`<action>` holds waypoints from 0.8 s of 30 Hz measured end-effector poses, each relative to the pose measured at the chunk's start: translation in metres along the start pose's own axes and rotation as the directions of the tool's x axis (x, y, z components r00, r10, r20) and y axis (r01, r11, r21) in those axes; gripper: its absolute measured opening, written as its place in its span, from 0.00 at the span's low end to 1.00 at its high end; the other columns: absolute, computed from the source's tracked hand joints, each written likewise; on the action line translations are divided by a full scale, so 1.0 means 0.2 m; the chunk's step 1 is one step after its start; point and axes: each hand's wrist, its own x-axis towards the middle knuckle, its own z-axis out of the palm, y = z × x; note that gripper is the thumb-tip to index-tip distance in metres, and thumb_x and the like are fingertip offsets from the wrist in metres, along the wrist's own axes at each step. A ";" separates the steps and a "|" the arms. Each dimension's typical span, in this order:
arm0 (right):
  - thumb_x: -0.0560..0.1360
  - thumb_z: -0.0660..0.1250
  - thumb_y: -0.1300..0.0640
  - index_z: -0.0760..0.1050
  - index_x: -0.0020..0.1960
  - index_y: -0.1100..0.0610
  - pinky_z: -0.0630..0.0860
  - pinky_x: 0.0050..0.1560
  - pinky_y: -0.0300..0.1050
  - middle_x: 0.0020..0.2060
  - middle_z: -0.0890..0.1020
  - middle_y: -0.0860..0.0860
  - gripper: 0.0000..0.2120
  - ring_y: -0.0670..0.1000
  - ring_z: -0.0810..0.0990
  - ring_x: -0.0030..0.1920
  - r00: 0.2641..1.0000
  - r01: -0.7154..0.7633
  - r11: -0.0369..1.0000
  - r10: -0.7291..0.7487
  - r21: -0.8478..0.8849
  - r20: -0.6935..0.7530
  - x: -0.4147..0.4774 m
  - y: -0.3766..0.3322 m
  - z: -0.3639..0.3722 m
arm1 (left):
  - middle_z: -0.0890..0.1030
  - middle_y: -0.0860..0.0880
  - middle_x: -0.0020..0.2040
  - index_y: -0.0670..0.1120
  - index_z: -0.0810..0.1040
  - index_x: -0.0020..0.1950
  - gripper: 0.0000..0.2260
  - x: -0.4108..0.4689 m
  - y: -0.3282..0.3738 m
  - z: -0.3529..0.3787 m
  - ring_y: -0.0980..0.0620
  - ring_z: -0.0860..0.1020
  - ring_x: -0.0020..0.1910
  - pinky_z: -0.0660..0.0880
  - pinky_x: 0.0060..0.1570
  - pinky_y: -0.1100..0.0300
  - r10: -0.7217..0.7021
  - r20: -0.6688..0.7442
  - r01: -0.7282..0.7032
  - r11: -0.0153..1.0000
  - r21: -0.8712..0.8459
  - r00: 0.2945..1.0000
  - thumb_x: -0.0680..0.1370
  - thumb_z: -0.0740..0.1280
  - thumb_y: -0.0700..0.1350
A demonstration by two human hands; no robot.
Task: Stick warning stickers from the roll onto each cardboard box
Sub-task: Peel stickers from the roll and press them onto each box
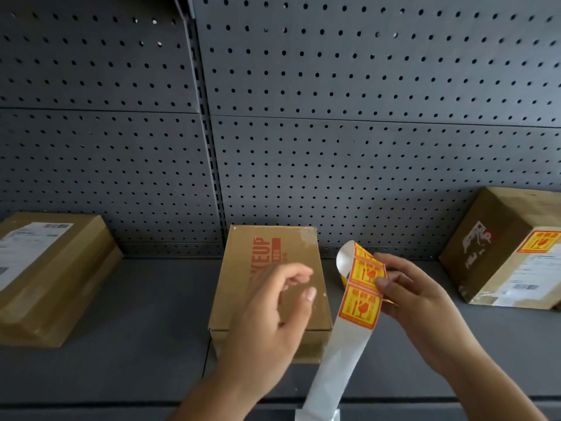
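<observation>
My right hand point(416, 296) grips a strip of orange and yellow warning stickers point(361, 287) on white backing paper, whose bare tail point(331, 369) hangs down past the shelf edge. My left hand point(273, 308) hovers with fingers apart over the middle cardboard box point(243, 287), which lies flat with red print on its top and no warning sticker showing. The right cardboard box point(498, 238) carries a warning sticker point(538, 241) on its top. No warning sticker shows on the left cardboard box point(51, 278), which bears a white shipping label.
All three boxes stand on a dark grey shelf point(145, 329) backed by a grey pegboard wall point(334, 117). The shelf's front edge point(91, 405) runs along the bottom of the view. Bare shelf lies between the boxes.
</observation>
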 end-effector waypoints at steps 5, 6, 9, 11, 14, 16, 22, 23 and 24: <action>0.74 0.67 0.59 0.81 0.55 0.60 0.82 0.45 0.54 0.43 0.81 0.57 0.12 0.56 0.84 0.43 0.998 0.041 0.992 -0.046 0.121 0.040 0.02 -0.12 0.04 | 0.80 0.63 0.52 0.59 0.75 0.61 0.11 0.09 0.04 0.10 0.61 0.78 0.56 0.75 0.55 0.65 -0.104 0.143 0.113 0.992 -0.057 0.984 0.79 0.68 0.53; 0.74 0.67 0.59 0.81 0.55 0.60 0.82 0.44 0.54 0.43 0.82 0.57 0.12 0.57 0.84 0.43 0.998 0.039 0.988 -0.046 0.146 0.045 0.01 -0.14 0.05 | 0.81 0.62 0.51 0.58 0.75 0.61 0.12 0.11 0.05 0.12 0.61 0.79 0.55 0.76 0.54 0.64 -0.121 0.168 0.135 0.988 -0.075 0.978 0.78 0.69 0.53; 0.75 0.66 0.60 0.79 0.56 0.62 0.83 0.40 0.52 0.45 0.83 0.57 0.11 0.57 0.83 0.44 0.997 0.021 0.982 -0.033 0.185 0.067 0.00 -0.17 0.06 | 0.83 0.59 0.51 0.55 0.74 0.63 0.15 0.15 0.07 0.16 0.61 0.80 0.54 0.79 0.54 0.62 -0.150 0.223 0.188 0.969 -0.162 0.963 0.78 0.72 0.49; 0.77 0.65 0.60 0.79 0.56 0.62 0.83 0.39 0.50 0.46 0.84 0.58 0.10 0.57 0.84 0.44 0.996 0.021 0.984 -0.036 0.178 0.081 -0.01 -0.18 0.07 | 0.84 0.57 0.51 0.54 0.74 0.62 0.15 0.17 0.08 0.18 0.60 0.82 0.53 0.80 0.53 0.61 -0.172 0.238 0.232 0.939 -0.253 0.956 0.78 0.73 0.46; 0.80 0.64 0.58 0.81 0.53 0.58 0.82 0.39 0.47 0.45 0.86 0.56 0.08 0.56 0.86 0.42 0.995 0.085 0.996 -0.085 0.001 0.042 -0.03 -0.20 0.08 | 0.85 0.53 0.51 0.53 0.75 0.61 0.15 0.19 0.09 0.20 0.55 0.83 0.53 0.82 0.53 0.57 -0.216 0.218 0.285 0.886 -0.367 0.952 0.77 0.73 0.41; 0.79 0.65 0.51 0.83 0.51 0.49 0.82 0.40 0.43 0.45 0.85 0.51 0.08 0.53 0.85 0.43 0.977 0.196 0.938 -0.211 -0.287 -0.021 -0.04 -0.19 0.08 | 0.85 0.51 0.50 0.53 0.76 0.60 0.16 0.20 0.09 0.21 0.53 0.83 0.52 0.83 0.53 0.52 -0.233 0.188 0.292 0.863 -0.412 0.954 0.77 0.73 0.38; 0.71 0.66 0.40 0.81 0.54 0.40 0.75 0.44 0.33 0.50 0.72 0.43 0.13 0.45 0.73 0.52 0.865 0.436 0.542 -0.472 -0.719 0.169 -0.06 -0.18 0.05 | 0.84 0.56 0.49 0.55 0.76 0.58 0.18 0.19 0.09 0.22 0.52 0.83 0.49 0.82 0.50 0.54 -0.235 0.135 0.271 0.848 -0.455 0.963 0.76 0.73 0.35; 0.72 0.66 0.39 0.81 0.55 0.41 0.72 0.47 0.34 0.50 0.72 0.41 0.15 0.45 0.72 0.53 0.843 0.456 0.468 -0.500 -0.757 0.199 -0.06 -0.17 0.04 | 0.84 0.56 0.49 0.55 0.76 0.58 0.18 0.19 0.09 0.22 0.52 0.83 0.49 0.82 0.49 0.54 -0.235 0.131 0.269 0.847 -0.458 0.963 0.76 0.73 0.35; 0.72 0.65 0.38 0.81 0.56 0.42 0.70 0.48 0.34 0.50 0.73 0.41 0.16 0.46 0.71 0.53 0.821 0.472 0.406 -0.525 -0.782 0.223 -0.05 -0.17 0.03 | 0.84 0.56 0.49 0.55 0.76 0.58 0.18 0.19 0.09 0.22 0.52 0.83 0.50 0.82 0.49 0.54 -0.236 0.130 0.269 0.848 -0.456 0.963 0.76 0.73 0.35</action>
